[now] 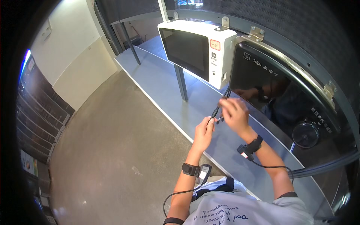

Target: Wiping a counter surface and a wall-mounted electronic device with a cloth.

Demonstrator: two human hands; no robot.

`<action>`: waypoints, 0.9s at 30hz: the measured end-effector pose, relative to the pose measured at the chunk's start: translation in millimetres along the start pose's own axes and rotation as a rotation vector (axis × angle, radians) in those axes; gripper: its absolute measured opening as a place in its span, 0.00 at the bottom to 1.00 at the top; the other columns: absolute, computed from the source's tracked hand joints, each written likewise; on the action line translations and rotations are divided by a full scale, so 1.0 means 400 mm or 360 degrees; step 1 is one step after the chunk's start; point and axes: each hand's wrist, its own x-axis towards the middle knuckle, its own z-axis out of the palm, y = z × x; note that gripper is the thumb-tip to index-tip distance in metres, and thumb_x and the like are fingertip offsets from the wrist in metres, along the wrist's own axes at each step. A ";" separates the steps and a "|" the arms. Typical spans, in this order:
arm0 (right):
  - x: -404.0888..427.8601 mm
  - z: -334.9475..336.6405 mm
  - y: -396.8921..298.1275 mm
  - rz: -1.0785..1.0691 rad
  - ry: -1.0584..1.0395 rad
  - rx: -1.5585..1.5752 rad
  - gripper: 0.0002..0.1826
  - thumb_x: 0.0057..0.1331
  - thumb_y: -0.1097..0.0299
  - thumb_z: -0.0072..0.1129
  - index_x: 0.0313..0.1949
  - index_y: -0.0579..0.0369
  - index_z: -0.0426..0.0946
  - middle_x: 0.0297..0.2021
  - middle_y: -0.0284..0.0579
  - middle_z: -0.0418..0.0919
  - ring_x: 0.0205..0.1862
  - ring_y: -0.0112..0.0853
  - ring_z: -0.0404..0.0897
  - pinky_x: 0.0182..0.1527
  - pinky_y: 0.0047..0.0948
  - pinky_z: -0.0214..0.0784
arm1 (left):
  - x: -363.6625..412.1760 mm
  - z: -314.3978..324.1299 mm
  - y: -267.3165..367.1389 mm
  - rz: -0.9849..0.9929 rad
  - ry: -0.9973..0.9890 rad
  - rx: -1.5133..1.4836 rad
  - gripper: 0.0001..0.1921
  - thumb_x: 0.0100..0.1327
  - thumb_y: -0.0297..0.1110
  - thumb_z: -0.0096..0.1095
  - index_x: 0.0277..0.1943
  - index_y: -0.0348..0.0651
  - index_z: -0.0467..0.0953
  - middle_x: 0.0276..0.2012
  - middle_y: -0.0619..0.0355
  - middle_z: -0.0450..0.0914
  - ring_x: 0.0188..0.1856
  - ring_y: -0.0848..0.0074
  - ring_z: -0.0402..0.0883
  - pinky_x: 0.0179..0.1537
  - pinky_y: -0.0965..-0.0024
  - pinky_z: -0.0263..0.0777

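Note:
My left hand (pixel 204 133) pinches a black cable connector (pixel 215 112) between thumb and fingers. Just above it, my right hand (pixel 235 114) has its fingertips at the black cables (pixel 227 92), blurred by motion; whether they grip cannot be made out. Those cables hang down beneath a white terminal (pixel 226 56) with a dark screen (pixel 185 53). Loose cable ends with small plugs (pixel 218 121) dangle between my hands. To the right stands a glossy black Telpo panel (pixel 261 81), which reflects my hands. It carries a round clear-rimmed part (pixel 305 134) low down.
A curved grey metal frame (pixel 298 53) with brackets (pixel 254 33) holds both devices. Below runs a long blue-grey shelf (pixel 157 84) with a white edge, crossed by a grey post (pixel 180 81). Concrete floor (pixel 121 146) lies left. Wired devices (pixel 203 173) are strapped to both wrists.

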 end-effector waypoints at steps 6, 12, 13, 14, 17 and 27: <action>-0.025 -0.015 0.008 -0.0331 -0.0147 -0.0119 0.19 0.51 0.71 0.60 0.46 0.45 0.79 0.33 0.32 0.73 0.30 0.29 0.72 0.32 0.29 0.63 | 0.011 -0.004 -0.006 -0.0136 -0.0130 -0.0316 0.12 0.71 0.35 0.45 0.40 0.38 0.75 0.21 0.67 0.66 0.24 0.86 0.62 0.25 0.79 0.57; -0.066 -0.016 -0.023 -0.0555 -0.0257 -0.0071 0.23 0.47 0.75 0.63 0.46 0.46 0.80 0.30 0.31 0.74 0.30 0.31 0.74 0.31 0.30 0.64 | 0.006 -0.013 -0.018 -0.0255 -0.0154 -0.0400 0.13 0.72 0.36 0.44 0.39 0.38 0.75 0.20 0.68 0.66 0.23 0.87 0.61 0.25 0.79 0.57; -0.059 -0.017 -0.019 -0.0551 -0.0253 -0.0081 0.23 0.47 0.75 0.63 0.46 0.46 0.80 0.30 0.31 0.74 0.30 0.31 0.74 0.31 0.30 0.64 | 0.005 -0.013 -0.024 -0.0258 -0.0140 -0.0436 0.13 0.72 0.36 0.44 0.40 0.38 0.75 0.20 0.67 0.66 0.23 0.86 0.62 0.25 0.78 0.58; -0.044 -0.014 -0.009 -0.0402 -0.0165 -0.0090 0.22 0.48 0.73 0.63 0.46 0.46 0.80 0.30 0.31 0.73 0.29 0.30 0.73 0.31 0.30 0.64 | 0.004 -0.012 -0.029 -0.0254 -0.0150 -0.0436 0.13 0.72 0.36 0.44 0.40 0.38 0.75 0.20 0.67 0.66 0.23 0.86 0.62 0.25 0.78 0.58; -0.021 -0.019 0.006 -0.0129 -0.0049 -0.0111 0.21 0.50 0.69 0.64 0.47 0.46 0.80 0.31 0.30 0.72 0.29 0.29 0.72 0.31 0.30 0.64 | 0.006 0.000 -0.009 -0.0082 -0.0046 -0.0146 0.14 0.72 0.36 0.43 0.42 0.36 0.75 0.20 0.65 0.65 0.23 0.83 0.64 0.27 0.75 0.61; -0.029 -0.015 -0.021 -0.0273 -0.0283 -0.0048 0.21 0.53 0.68 0.61 0.49 0.48 0.78 0.31 0.33 0.74 0.31 0.29 0.73 0.32 0.29 0.63 | 0.002 0.001 -0.016 0.0417 0.0344 0.0332 0.10 0.62 0.25 0.58 0.46 0.35 0.79 0.29 0.54 0.75 0.31 0.71 0.72 0.34 0.70 0.66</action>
